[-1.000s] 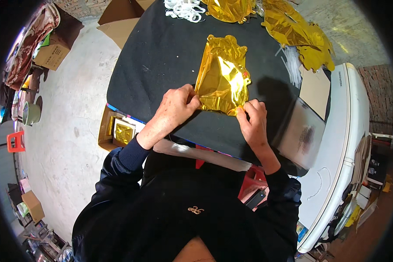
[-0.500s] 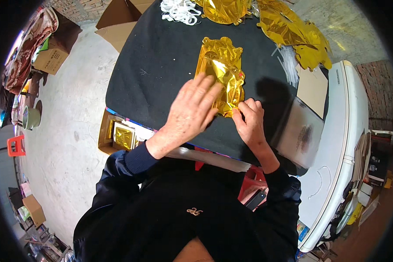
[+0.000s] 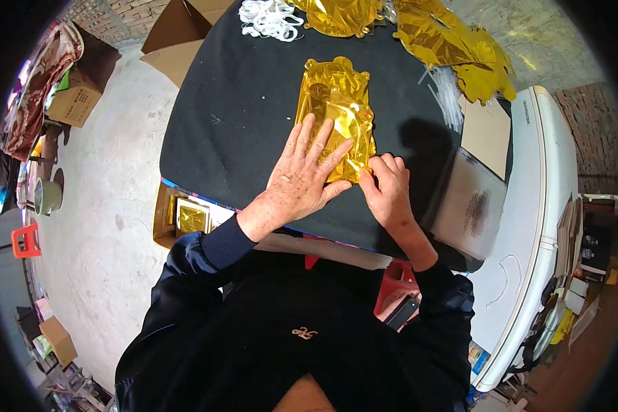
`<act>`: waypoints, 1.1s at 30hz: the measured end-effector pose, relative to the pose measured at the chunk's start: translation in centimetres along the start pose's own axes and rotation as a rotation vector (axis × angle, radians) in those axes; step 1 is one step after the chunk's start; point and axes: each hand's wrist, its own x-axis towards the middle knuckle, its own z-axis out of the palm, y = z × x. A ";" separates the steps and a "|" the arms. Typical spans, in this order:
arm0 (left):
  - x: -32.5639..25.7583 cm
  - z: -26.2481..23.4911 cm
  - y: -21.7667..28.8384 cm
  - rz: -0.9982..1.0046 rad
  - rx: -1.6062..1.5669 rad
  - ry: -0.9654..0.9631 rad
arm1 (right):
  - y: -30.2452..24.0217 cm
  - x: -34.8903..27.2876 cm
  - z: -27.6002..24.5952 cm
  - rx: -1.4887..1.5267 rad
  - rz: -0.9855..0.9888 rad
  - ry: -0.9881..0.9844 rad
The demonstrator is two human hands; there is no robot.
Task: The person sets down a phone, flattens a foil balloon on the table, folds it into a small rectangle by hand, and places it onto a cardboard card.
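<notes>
A gold foil balloon (image 3: 342, 86), folded into a crinkled rectangle with scalloped edges, lies on the black cloth-covered table (image 3: 233, 117). My left hand (image 3: 301, 173) rests palm down on its lower left part, fingers spread and flat. At the balloon's lower right corner, my right hand (image 3: 389, 191) pinches the foil edge between thumb and curled fingers. The part of the foil beneath my left palm is hidden.
White ribbon (image 3: 271, 19) and more gold foil balloons (image 3: 436, 34) lie at the table's far side. Thin white straws (image 3: 448, 103), a cardboard sheet (image 3: 486, 137) and a clear plastic bag stack (image 3: 468, 202) are on the right. An open carton (image 3: 163, 216) sits below the left edge.
My left hand has gone from a blurred sweep over the foil to lying flat with fingers spread. The foil looks flatter and wider. My right hand stays at the corner.
</notes>
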 end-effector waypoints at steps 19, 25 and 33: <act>0.0 -0.1 0.1 -0.005 0.007 -0.054 | -3.2 0.3 -1.0 -0.112 -0.199 0.151; 0.1 -0.4 0.2 0.003 0.060 -0.069 | -3.1 -2.1 -1.2 -0.131 -0.145 -0.302; 0.1 0.0 0.1 -0.016 0.044 -0.033 | -3.2 -2.0 -1.1 -0.151 -0.115 -0.337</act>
